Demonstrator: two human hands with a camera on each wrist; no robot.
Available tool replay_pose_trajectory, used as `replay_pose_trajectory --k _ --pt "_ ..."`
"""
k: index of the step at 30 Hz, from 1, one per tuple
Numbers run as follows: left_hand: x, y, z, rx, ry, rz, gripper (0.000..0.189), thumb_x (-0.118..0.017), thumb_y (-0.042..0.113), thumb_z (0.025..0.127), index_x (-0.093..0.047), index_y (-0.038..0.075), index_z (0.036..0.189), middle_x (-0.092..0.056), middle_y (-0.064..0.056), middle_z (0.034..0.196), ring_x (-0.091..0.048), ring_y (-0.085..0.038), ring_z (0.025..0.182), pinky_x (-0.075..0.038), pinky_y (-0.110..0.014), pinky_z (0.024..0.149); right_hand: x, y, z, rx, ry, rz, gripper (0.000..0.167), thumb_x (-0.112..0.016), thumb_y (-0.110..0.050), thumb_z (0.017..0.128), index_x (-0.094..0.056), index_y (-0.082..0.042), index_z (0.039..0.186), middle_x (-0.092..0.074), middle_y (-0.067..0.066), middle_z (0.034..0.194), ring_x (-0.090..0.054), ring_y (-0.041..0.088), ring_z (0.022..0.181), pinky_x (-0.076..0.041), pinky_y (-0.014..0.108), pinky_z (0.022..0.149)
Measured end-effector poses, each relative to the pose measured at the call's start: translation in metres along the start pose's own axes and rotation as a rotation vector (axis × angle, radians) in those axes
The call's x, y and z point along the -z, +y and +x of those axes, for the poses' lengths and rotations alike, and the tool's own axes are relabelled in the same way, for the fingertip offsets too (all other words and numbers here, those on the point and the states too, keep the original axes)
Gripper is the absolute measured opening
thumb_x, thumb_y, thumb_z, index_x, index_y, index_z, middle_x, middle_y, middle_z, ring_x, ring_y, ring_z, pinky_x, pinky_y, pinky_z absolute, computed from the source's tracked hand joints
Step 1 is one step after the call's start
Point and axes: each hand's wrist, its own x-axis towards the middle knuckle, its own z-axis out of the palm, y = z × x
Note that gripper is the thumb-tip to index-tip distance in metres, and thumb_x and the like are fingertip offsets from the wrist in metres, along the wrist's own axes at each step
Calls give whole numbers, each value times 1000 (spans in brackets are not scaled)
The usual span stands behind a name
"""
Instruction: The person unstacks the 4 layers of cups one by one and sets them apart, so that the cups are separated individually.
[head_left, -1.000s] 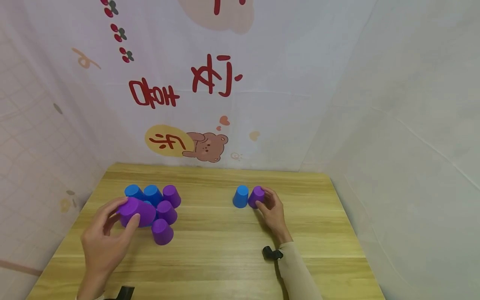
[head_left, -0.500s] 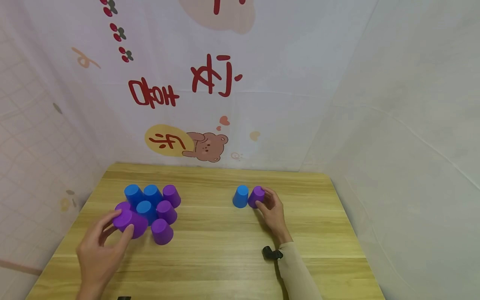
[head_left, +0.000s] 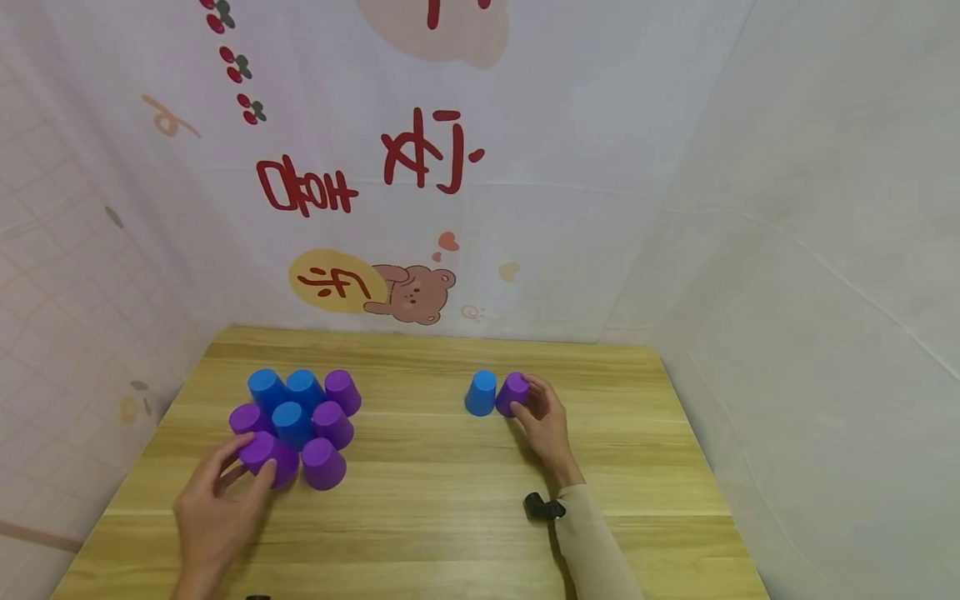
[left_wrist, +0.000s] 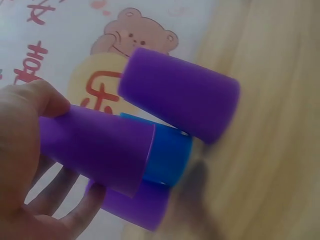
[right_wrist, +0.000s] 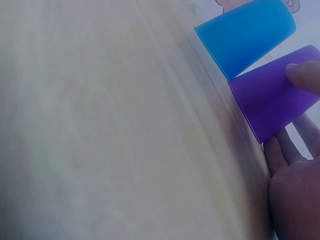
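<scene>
My left hand (head_left: pixel 213 508) grips an upside-down purple cup (head_left: pixel 272 460) between thumb and fingers, at the front left of a cluster of upturned cups. In the left wrist view that purple cup (left_wrist: pixel 102 150) partly hides a blue cup (left_wrist: pixel 170 155); whether its rim touches the table I cannot tell. Beside it stands another purple cup (head_left: pixel 324 464), with a blue cup (head_left: pixel 293 427) just behind. Farther right, my right hand (head_left: pixel 546 425) holds a purple cup (head_left: pixel 513 395) mouth down on the table, next to an upturned blue cup (head_left: pixel 481 393).
Behind the left hand, the cluster includes purple cups (head_left: pixel 333 425) and blue cups (head_left: pixel 267 390) in staggered rows. The wooden table (head_left: pixel 450 517) meets a printed cloth wall (head_left: pixel 555 250) at the back, with pale cloth on both sides.
My left hand has brought its purple cup down and toward the front of the cluster, uncovering a blue cup and a purple cup behind it. The right hand stays put.
</scene>
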Motion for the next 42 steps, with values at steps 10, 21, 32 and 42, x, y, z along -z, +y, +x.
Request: replay_pose_trajectory --k 10,21,32,42 --pt "-7 -13 -9 77 -17 -6 53 -90 -18 80 -79 -1 129 -68 34 127 -68 17 116 -56 0 94 -1 1 -1 15 6 9 57 -76 5 103 -58 -5 157 -67 27 153 -69 23 142 -56 23 121" --pt "-12 -21 -12 136 -37 39 51 -91 -13 83 -79 3 130 -65 37 125 -63 23 113 -54 2 96 0 0 0 1 -6 5 57 -75 5 105 -57 -7 158 -66 27 155 -63 45 148 -55 22 122" --pt "-13 -21 -12 157 -50 29 51 -92 -11 83 -79 3 131 -67 35 124 -63 23 112 -54 2 95 0 -2 0 -20 -1 16 56 -74 5 105 -57 -7 157 -66 26 156 -62 46 150 -55 21 122" --pt "-13 -19 -12 143 -46 39 52 -92 -13 81 -78 0 130 -65 34 125 -63 20 117 -53 2 97 -1 -4 0 -21 -3 23 56 -74 4 105 -57 -6 158 -66 26 156 -62 47 150 -55 23 122"
